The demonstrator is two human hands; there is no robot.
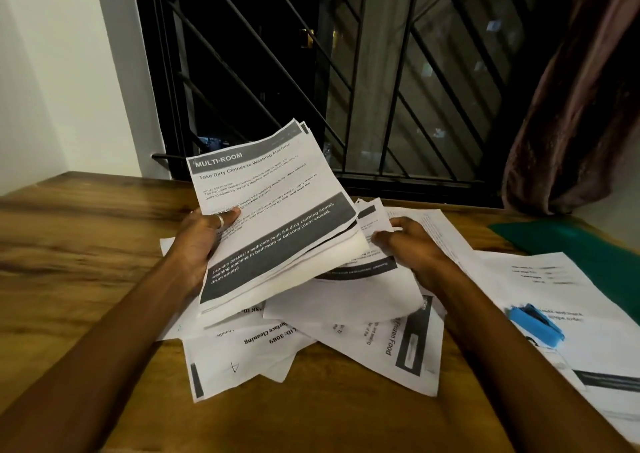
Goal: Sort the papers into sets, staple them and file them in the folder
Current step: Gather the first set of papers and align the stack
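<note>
Paper like this is light, limp and slippery, best taken along an edge. Left grip (201, 241) curls round the left edge of one raised stack (273, 217), thumb on top, above the worktop (86, 237). Right grip (412, 248) touches the loose sheets (349, 345) beneath, too overlapped to count; whether it pinches one I cannot tell. Right: one blue stapler (535, 324), one green folder (568, 241).

A single head view looks forward and down, close above the left hand (199, 241) and right hand (412, 244). A window (346, 71) lies beyond them.
</note>
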